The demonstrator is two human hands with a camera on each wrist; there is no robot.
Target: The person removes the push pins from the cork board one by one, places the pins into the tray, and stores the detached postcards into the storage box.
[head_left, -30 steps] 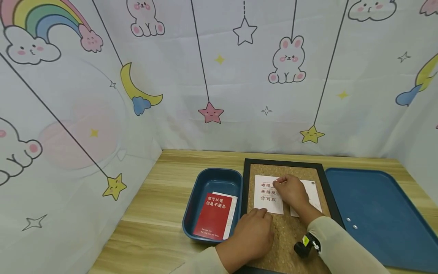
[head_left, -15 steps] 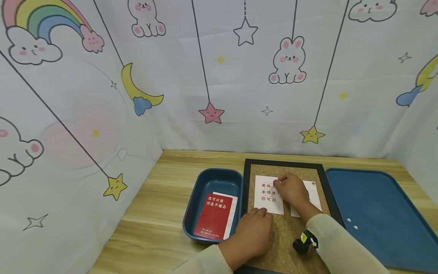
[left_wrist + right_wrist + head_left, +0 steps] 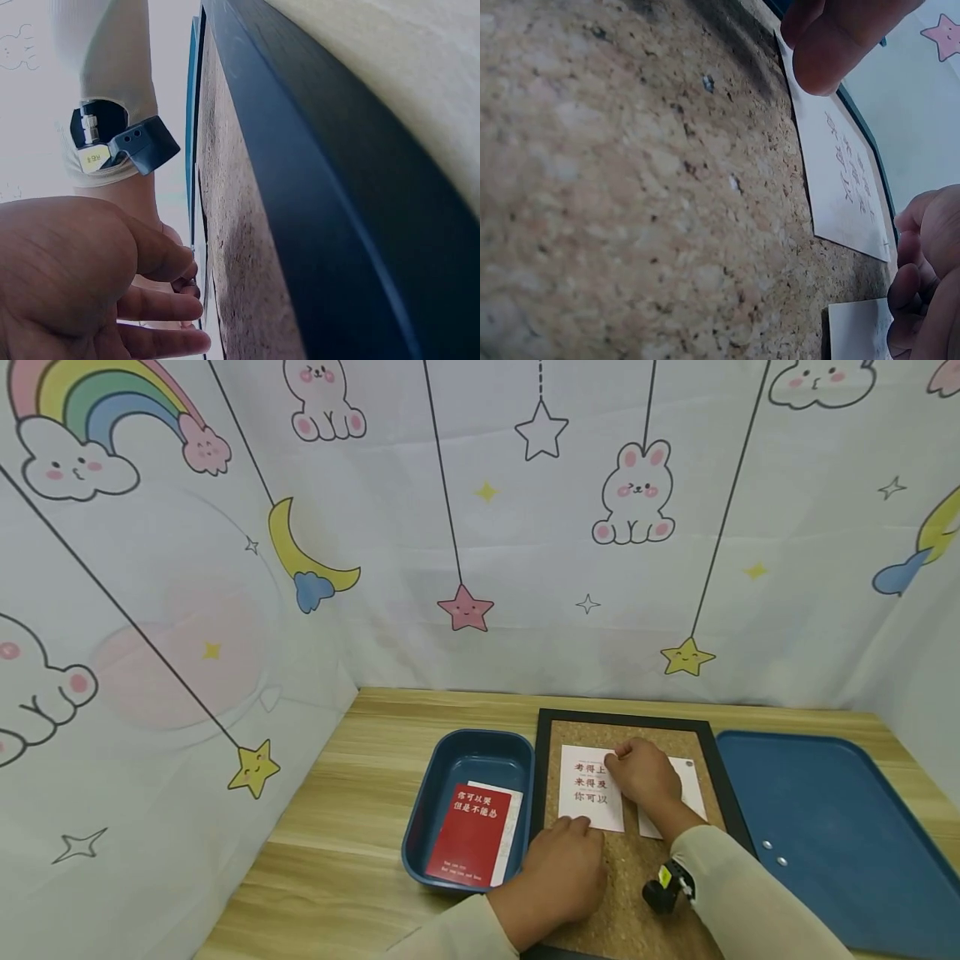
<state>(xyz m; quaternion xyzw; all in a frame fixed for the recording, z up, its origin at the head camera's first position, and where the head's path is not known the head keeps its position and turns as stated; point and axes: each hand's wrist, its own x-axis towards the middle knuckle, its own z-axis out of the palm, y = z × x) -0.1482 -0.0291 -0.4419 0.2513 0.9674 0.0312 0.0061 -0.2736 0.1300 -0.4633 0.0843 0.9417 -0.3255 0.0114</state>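
A white card [image 3: 591,810] with Chinese characters lies on the cork board [image 3: 630,889]. My left hand [image 3: 566,868] rests over the board, fingertips at the card's lower edge. In the left wrist view its fingers [image 3: 161,305] reach loosely forward. My right hand [image 3: 647,774] is at the card's upper right corner, thumb and fingertips close together there. The right wrist view shows its fingers [image 3: 905,289] curled; I cannot tell whether they pinch something small. Under the right hand lies a second white card [image 3: 688,781], with a grey round tack [image 3: 689,763] in its corner.
Left of the board stands a blue bin [image 3: 420,827] holding a red card [image 3: 468,835] and white ones. On the right lies a blue tray [image 3: 840,827] with two small silvery tacks [image 3: 767,845] near its left edge. A printed curtain [image 3: 525,668] hangs behind the table.
Both hands stay nearly in place. The right wrist turns slightly, and the head view shifts a little, moving the scene slightly right.
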